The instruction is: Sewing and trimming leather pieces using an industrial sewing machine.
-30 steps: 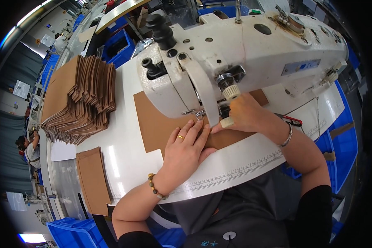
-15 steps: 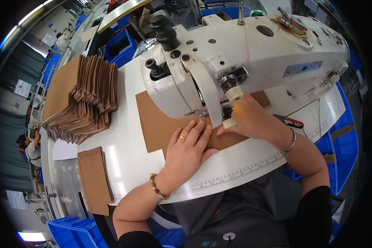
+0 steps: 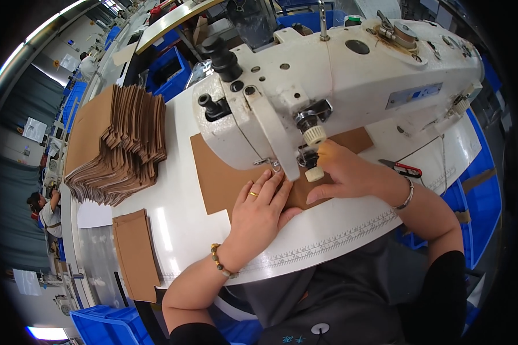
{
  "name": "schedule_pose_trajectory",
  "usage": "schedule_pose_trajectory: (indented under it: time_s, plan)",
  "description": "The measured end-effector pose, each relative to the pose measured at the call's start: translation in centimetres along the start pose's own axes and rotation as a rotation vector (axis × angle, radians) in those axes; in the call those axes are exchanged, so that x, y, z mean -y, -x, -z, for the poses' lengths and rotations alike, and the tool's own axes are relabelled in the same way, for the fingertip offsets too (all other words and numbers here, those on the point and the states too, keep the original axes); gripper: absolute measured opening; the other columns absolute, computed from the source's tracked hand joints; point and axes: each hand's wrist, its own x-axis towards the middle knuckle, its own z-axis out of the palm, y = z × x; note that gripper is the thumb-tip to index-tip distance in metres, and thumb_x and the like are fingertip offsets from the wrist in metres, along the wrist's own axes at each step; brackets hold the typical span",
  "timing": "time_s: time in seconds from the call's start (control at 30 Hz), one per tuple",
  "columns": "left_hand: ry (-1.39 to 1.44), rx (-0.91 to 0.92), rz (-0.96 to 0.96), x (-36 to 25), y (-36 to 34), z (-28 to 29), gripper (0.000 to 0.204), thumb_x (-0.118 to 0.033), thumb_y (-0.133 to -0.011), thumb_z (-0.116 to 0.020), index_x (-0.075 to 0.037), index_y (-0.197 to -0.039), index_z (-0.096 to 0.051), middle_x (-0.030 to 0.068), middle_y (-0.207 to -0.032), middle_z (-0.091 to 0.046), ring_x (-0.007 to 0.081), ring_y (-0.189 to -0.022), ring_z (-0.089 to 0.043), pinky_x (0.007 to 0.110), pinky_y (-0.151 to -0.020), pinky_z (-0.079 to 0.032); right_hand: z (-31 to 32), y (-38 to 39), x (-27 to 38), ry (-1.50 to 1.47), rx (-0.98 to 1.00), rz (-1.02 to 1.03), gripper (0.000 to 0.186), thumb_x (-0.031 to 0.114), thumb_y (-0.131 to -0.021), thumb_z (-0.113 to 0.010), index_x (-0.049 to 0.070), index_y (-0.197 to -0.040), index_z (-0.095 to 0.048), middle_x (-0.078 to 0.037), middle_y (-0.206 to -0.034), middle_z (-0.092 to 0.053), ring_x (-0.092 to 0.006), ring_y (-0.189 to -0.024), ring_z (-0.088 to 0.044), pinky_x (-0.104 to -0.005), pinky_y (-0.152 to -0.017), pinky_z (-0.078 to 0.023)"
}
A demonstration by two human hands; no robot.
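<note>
A white sewing machine (image 3: 357, 75) stands over a brown flat piece (image 3: 213, 178) on the white tabletop (image 3: 184, 253). My left hand (image 3: 262, 210) lies palm down on that piece with fingers spread, fingertips just below the presser foot and needle area (image 3: 273, 164). My right hand (image 3: 348, 175) is beside the two cream knobs (image 3: 314, 135), its thumb held apart on the piece and its other fingers curved, their tips partly hidden behind the machine's fittings. A red and black cutting tool (image 3: 406, 169) lies just right of my right hand.
A tall stack of brown pieces (image 3: 89, 123) and a smaller pile (image 3: 133, 250) sit on the left. Blue bins (image 3: 103, 325) stand low left, behind the table and at right (image 3: 480, 218). Two co-workers (image 3: 49, 213) (image 3: 88, 65) are at machines along the far left.
My right thumb has drawn away from my left fingertips, downward and to the right. My left hand stays on the piece; the whole view has shifted slightly.
</note>
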Motion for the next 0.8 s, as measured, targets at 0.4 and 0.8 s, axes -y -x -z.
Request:
schedule_pose_trajectory:
  time_s: [0.4, 0.8]
  plan:
    - [-0.04, 0.179, 0.103, -2.0, 9.9, 5.0, 0.069, -0.045, -0.083, -0.076, -0.01, -0.14, -0.06, 0.0087, -0.145, -0.058, 0.0309, -0.134, -0.054, 0.047, -0.108, -0.046, 2.0, 12.0, 1.9, 0.412, -0.391, -0.292, 0.029, 0.014, -0.082, -0.078, 0.001, -0.106, -0.072, -0.017, -0.109, -0.074, -0.0356, -0.095, -0.072, -0.042, -0.083, -0.058]
    - [0.182, -0.026, 0.379, -2.1, 10.0, 6.0, 0.034, -0.028, -0.088, -0.077, -0.005, -0.111, -0.068, 0.0125, -0.106, -0.064, 0.0327, -0.098, -0.063, 0.041, -0.079, -0.054, -0.3, 15.9, 0.6, 0.329, -0.622, -0.443, 0.019, 0.002, -0.098, -0.061, -0.003, -0.114, -0.07, -0.016, -0.101, -0.074, -0.0256, -0.09, -0.072, -0.0307, -0.083, -0.055]
